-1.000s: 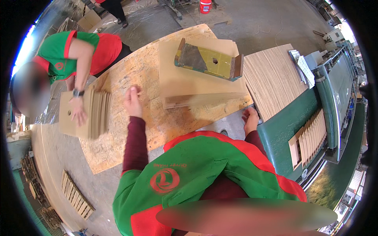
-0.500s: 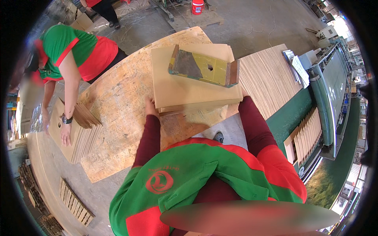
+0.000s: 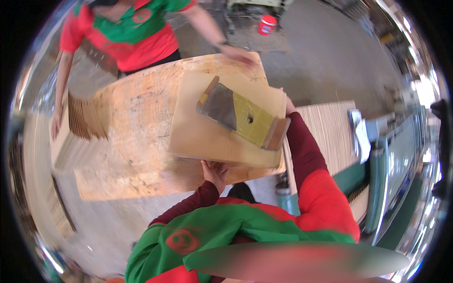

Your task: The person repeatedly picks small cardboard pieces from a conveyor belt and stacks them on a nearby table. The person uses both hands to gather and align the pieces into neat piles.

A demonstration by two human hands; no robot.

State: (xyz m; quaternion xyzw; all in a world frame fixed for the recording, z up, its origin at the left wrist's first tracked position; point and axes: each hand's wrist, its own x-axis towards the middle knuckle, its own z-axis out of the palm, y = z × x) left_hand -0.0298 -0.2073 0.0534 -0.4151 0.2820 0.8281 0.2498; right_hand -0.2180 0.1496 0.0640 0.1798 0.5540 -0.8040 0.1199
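Note:
A stack of flat brown cardboard sheets (image 3: 188,127) lies turned at an angle across the right part of the wooden table. On top of it rests a worn board, yellow and dark (image 3: 243,117), with a hole in its middle and a wooden block at each end. My left hand (image 3: 215,172) grips the stack's near edge from below, its fingers partly under the sheets. At the far right corner, my right hand (image 3: 289,106) holds the stack's side, with its fingers partly hidden behind the edge.
A co-worker (image 3: 137,42) stands across the wooden table (image 3: 137,108), one hand by another cardboard stack (image 3: 85,118), the other arm over the far end. To my right are a pile of sheets (image 3: 325,132), papers (image 3: 362,141) and a machine's roller (image 3: 376,188). A red bucket (image 3: 267,25) stands beyond.
The stack and the board on it have turned clockwise and come nearer me. My left hand has shifted to the near edge. The co-worker has straightened up and stretched one arm over the table.

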